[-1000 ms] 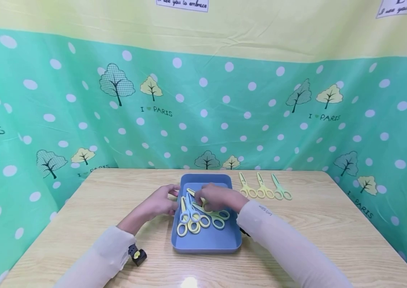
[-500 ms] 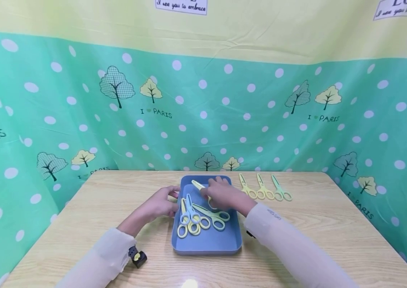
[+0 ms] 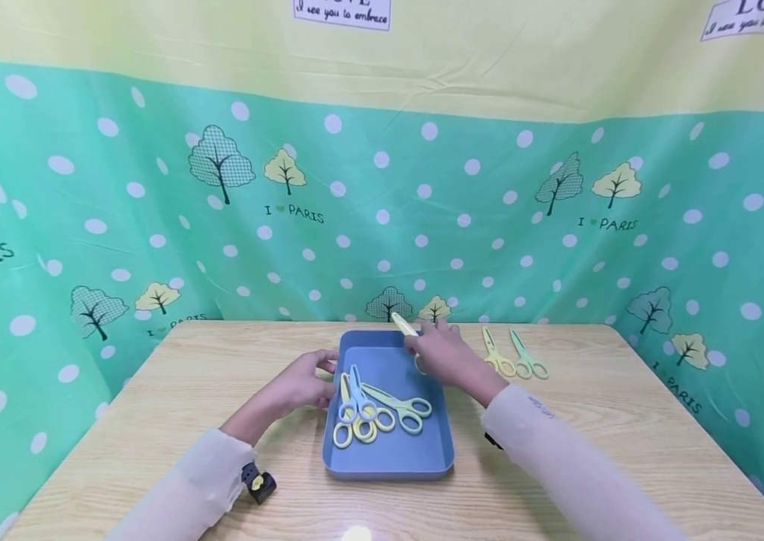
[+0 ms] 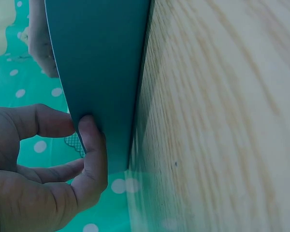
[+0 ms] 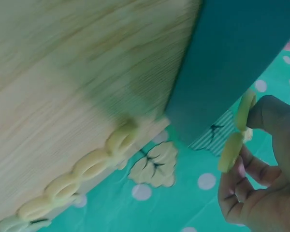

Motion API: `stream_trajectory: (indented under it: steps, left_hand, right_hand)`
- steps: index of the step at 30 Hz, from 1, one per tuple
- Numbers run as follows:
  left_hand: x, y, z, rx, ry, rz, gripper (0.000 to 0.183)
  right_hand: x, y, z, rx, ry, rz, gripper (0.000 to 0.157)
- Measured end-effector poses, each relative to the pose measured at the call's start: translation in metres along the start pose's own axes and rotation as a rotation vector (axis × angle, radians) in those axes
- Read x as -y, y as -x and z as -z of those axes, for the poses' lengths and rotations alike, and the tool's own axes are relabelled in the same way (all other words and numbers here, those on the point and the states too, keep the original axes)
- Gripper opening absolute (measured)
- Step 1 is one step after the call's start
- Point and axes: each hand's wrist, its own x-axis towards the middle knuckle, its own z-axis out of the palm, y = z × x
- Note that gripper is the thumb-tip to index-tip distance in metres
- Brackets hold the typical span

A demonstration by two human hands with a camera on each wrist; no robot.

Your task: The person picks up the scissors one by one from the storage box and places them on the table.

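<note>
In the head view, my right hand (image 3: 448, 356) holds a pair of yellow scissors (image 3: 404, 324) over the back right corner of a blue tray (image 3: 412, 458). The right wrist view shows the scissors' finger loops (image 5: 230, 152) between thumb and fingers. My left hand (image 3: 298, 382) pinches the tray's left wall (image 4: 99, 72), with fingers on both sides of the rim. Inside the tray lie blue scissors (image 3: 356, 398) on top of yellow scissors (image 3: 344, 385), whose exact number is hard to tell. Green scissors (image 3: 405, 406) lie beside them, partly spread.
To the right of the tray, yellow scissors (image 3: 491, 346) and green scissors (image 3: 520, 349) lie in a row at the back of the wooden table (image 3: 598, 421). My right hand hides another pair there. A dotted curtain (image 3: 463, 180) hangs behind the table.
My right hand has lifted the yellow scissors out of the pile and carried them back and to the right, to the tray's rim. The left hand has stayed on the tray.
</note>
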Motion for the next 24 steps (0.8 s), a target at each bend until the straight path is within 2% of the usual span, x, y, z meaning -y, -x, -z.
stream_trajectory:
  steps: [8,13,19,24]
  left_hand:
    - [0.001,0.000,0.000,-0.004,-0.016,-0.006,0.082]
    - [0.001,0.000,0.000,-0.008,-0.017,-0.005,0.082]
    - [0.000,0.000,-0.001,-0.011,-0.020,-0.003,0.081]
    - [0.000,0.000,-0.001,-0.010,-0.026,0.000,0.081]
  right_hand:
    - [-0.028,0.011,-0.001,-0.081,0.022,-0.045,0.015]
    - [-0.046,0.019,0.001,-0.092,0.001,-0.064,0.021]
    - [-0.065,0.030,0.003,-0.122,-0.010,-0.099,0.016]
    - [-0.082,0.039,0.003,-0.139,-0.002,-0.131,0.021]
